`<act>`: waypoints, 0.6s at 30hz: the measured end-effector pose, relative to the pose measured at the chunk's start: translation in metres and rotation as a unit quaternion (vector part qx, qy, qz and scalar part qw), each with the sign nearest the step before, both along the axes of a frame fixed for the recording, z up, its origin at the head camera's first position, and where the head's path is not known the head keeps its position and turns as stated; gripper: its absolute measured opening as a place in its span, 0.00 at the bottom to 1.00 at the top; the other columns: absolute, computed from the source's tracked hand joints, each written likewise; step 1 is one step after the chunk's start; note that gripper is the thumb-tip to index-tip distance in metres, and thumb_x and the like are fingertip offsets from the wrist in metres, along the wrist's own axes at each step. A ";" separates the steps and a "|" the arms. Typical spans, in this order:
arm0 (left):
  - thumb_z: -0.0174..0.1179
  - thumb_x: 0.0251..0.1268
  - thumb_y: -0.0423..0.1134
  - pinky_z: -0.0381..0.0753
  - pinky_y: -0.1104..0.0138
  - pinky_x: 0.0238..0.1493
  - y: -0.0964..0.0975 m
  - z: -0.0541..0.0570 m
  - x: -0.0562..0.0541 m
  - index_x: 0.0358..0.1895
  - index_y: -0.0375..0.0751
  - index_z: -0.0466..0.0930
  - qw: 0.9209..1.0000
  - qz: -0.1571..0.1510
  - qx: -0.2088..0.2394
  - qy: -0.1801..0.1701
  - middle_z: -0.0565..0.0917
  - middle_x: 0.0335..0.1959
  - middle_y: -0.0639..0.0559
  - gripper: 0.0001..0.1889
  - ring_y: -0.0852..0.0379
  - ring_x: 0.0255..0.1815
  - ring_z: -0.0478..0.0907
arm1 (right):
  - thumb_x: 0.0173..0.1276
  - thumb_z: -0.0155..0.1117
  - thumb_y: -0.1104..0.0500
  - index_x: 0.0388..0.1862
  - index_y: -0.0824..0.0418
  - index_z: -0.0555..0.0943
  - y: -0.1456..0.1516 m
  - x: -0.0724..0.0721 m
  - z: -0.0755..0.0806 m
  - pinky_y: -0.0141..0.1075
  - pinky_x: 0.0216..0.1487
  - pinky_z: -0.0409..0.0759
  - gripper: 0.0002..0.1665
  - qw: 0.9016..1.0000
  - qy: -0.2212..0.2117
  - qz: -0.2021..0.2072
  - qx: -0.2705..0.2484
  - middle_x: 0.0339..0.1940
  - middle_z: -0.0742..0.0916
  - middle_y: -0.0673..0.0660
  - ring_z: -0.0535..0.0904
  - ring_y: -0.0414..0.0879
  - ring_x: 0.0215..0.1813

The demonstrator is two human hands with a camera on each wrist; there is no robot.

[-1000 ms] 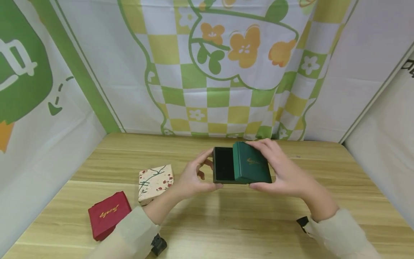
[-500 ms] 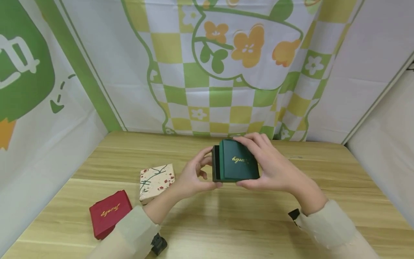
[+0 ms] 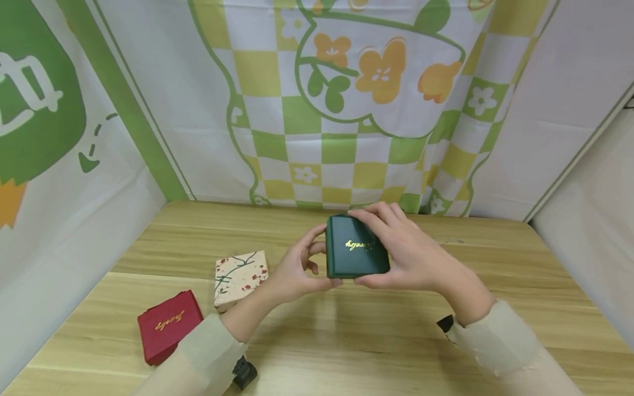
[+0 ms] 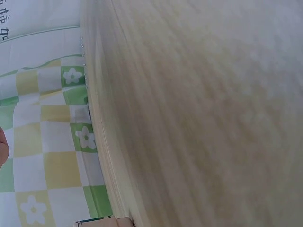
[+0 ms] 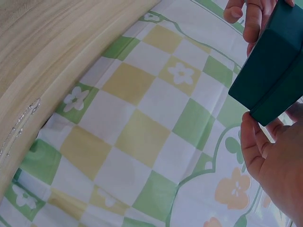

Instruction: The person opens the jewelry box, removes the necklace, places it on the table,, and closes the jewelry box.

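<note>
Box (image 3: 359, 258), dark green with gold script, was right of center in the lower half of the head view, held above the table (image 3: 396, 335). The left hand (image 3: 296, 272) pinched its left end; the right hand (image 3: 418, 256) gripped its right side, thumb along the near edge, fingers over the far one. Light, even pressure from both sides seemed best for keeping the lid (image 3: 349, 261) square; squeezing one corner could have skewed it. The table was pale wood with streaked grain, its far edge meeting a checked curtain (image 3: 302, 148) at top center. White cloth (image 3: 143, 99) walled the upper left; a cream box (image 3: 242, 275) and red case (image 3: 169, 325) lay lower left.
</note>
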State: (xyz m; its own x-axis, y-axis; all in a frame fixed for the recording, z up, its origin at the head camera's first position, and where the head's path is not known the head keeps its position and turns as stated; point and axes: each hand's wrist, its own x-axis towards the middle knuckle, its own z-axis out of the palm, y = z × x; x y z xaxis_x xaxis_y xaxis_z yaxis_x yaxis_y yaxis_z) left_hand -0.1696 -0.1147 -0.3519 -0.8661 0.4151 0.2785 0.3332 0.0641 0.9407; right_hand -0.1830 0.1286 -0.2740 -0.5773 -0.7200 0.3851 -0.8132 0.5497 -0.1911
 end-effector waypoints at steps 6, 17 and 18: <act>0.72 0.51 0.28 0.74 0.63 0.40 0.000 0.000 0.001 0.78 0.48 0.53 1.000 0.000 -0.001 -0.001 0.84 0.56 0.41 0.51 0.64 0.51 0.76 | 0.47 0.79 0.35 0.76 0.54 0.62 -0.002 -0.001 -0.001 0.51 0.55 0.76 0.61 1.000 0.001 -0.002 0.006 0.64 0.73 0.54 0.67 0.50 0.61; 0.72 0.51 0.27 0.72 0.64 0.39 0.000 0.000 0.000 0.78 0.50 0.54 1.000 -0.006 0.002 0.006 0.83 0.57 0.41 0.50 0.64 0.51 0.76 | 0.47 0.79 0.36 0.75 0.56 0.63 -0.003 0.000 -0.007 0.52 0.56 0.77 0.60 1.000 -0.003 -0.006 0.013 0.65 0.72 0.55 0.67 0.50 0.62; 0.72 0.51 0.27 0.72 0.64 0.39 0.000 -0.001 0.000 0.78 0.50 0.54 1.000 -0.006 0.001 0.006 0.83 0.57 0.41 0.50 0.64 0.51 0.76 | 0.47 0.79 0.36 0.75 0.56 0.63 -0.003 -0.001 -0.008 0.53 0.56 0.77 0.60 1.000 -0.003 -0.005 0.013 0.65 0.72 0.55 0.67 0.50 0.62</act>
State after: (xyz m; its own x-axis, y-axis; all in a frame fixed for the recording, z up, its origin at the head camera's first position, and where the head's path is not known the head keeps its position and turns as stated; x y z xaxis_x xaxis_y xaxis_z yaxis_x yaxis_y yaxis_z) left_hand -0.1695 -0.1150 -0.3527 -0.8576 0.4250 0.2896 0.3454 0.0588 0.9366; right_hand -0.1837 0.1253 -0.2816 -0.5873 -0.7234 0.3631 -0.8061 0.5634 -0.1812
